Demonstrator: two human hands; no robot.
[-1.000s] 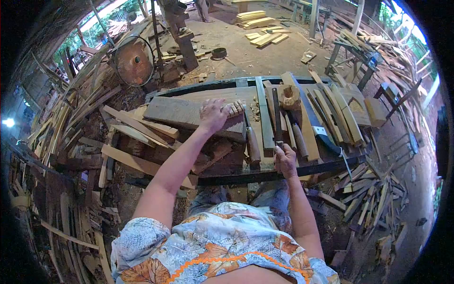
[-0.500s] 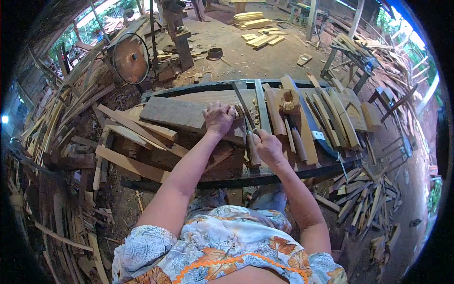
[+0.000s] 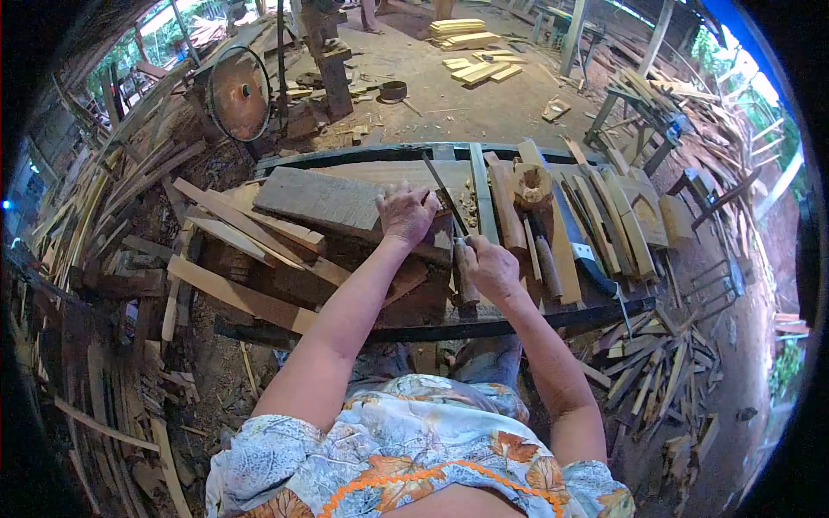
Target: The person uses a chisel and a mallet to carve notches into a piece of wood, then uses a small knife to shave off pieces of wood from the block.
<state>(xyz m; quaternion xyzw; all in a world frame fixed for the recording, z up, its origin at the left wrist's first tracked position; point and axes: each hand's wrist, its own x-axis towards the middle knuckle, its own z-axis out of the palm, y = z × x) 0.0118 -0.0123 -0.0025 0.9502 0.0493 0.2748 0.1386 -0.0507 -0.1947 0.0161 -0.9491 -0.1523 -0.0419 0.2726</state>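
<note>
Left hand (image 3: 406,213) lies with fingers curled on the plank (image 3: 319,200); I cannot tell its grip. Right hand (image 3: 492,268), closed around a long metal tool (image 3: 440,186), has moved left beside it.

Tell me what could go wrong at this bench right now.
1. The right hand holds a long dark tool close beside the left hand on the plank; a slip could cut those fingers.
2. Loose handled tools and a broad blade lie crowded by the bench edge; a knock might drop them onto the legs.
</note>
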